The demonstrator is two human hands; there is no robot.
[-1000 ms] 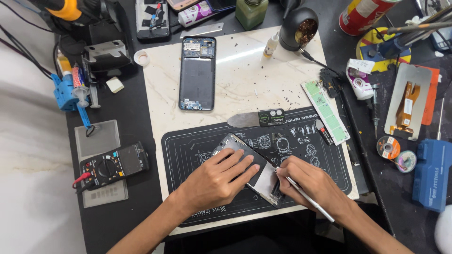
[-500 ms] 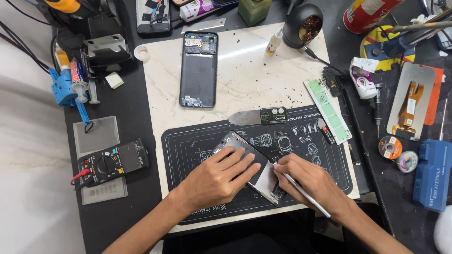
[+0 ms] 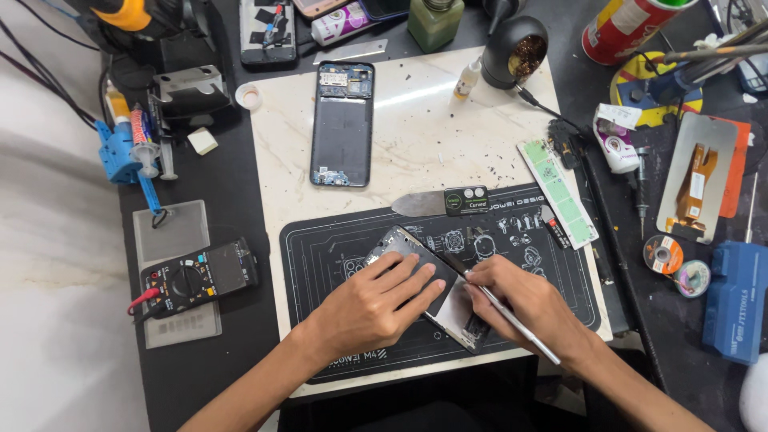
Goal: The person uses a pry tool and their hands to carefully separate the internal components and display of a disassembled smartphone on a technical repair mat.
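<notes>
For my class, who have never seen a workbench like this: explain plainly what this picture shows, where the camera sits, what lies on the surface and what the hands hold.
The picture comes from a camera worn on a person's head, looking down at their own two bare hands. No machine is at work here.

The left hand presses flat on a phone part lying tilted on a dark work mat. The right hand holds a thin metal tool like a pen, its tip at that part's edge.

Behind, on a pale marble-patterned board, lies an opened phone with its insides showing. A flat metal pry blade rests at the mat's top edge. To the left sits a multimeter; to the right are solder reels, a screen panel and a blue case.
</notes>
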